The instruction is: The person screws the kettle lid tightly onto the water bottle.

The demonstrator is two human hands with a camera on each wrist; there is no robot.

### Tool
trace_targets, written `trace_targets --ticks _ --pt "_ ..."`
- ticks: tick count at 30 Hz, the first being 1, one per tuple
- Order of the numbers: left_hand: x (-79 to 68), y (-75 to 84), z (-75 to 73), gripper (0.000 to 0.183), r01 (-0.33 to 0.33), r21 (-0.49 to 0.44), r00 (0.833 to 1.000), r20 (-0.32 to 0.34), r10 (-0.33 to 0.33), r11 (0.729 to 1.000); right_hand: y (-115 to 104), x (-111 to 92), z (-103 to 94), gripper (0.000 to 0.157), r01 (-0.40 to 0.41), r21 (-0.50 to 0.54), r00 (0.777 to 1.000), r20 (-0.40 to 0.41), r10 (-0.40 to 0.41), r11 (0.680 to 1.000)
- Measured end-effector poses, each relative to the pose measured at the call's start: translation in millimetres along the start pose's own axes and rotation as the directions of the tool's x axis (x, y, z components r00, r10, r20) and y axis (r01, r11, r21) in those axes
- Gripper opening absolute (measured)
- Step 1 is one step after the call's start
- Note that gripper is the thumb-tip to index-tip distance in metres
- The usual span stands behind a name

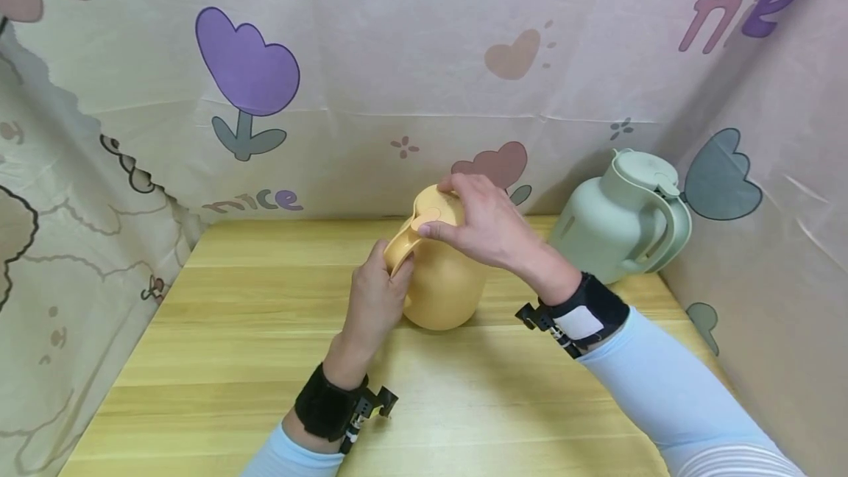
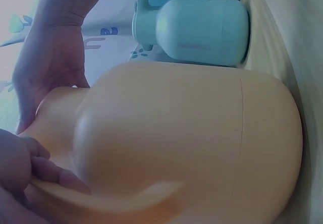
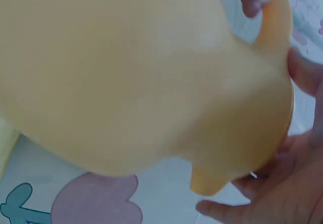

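A yellow thermos jug (image 1: pixel 447 289) stands upright on the wooden table, its handle turned toward the front left. My left hand (image 1: pixel 379 289) grips the handle (image 1: pixel 400 249), fingers wrapped round its upper part. Over the top, my right hand (image 1: pixel 486 227) spans the lid (image 1: pixel 437 205) and grips it, thumb on the side by the handle and fingers at the far edge. In the right wrist view, the short spout (image 3: pixel 206 179) points out between the jug's neck and the right fingers (image 3: pixel 222 211). The jug's body (image 2: pixel 176 133) fills much of the left wrist view.
A pale green thermos jug (image 1: pixel 599 223) with its lid on stands at the table's back right corner. Printed cloth (image 1: pixel 371 35) hangs behind and along both sides of the wooden table (image 1: pixel 265 337).
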State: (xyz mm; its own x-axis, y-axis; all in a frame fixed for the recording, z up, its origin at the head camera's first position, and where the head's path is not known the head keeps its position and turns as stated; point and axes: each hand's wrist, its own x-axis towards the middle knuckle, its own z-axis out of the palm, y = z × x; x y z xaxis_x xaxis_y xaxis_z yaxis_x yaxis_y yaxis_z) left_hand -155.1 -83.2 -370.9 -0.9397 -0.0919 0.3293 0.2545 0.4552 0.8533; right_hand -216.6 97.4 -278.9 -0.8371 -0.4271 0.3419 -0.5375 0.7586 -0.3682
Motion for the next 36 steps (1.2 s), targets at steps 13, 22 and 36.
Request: trace_targets --ticks 13,22,36 --pt "-6.6 2.2 5.3 0.020 -0.090 0.028 0.994 -0.059 0.091 0.996 -7 -18 19.3 0.067 0.032 -0.026 0.978 -0.207 -0.037 0.999" --pt "-23.1 3.8 22.3 0.028 -0.063 -0.116 0.995 0.075 0.072 0.991 23 -26 28.6 0.081 0.026 0.080 0.925 -0.379 0.007 0.996" --pt "-45.8 10.6 33.6 0.054 -0.318 0.156 0.900 0.359 0.246 0.935 12 -57 45.0 0.049 -0.194 0.269 0.914 -0.300 0.274 0.943"
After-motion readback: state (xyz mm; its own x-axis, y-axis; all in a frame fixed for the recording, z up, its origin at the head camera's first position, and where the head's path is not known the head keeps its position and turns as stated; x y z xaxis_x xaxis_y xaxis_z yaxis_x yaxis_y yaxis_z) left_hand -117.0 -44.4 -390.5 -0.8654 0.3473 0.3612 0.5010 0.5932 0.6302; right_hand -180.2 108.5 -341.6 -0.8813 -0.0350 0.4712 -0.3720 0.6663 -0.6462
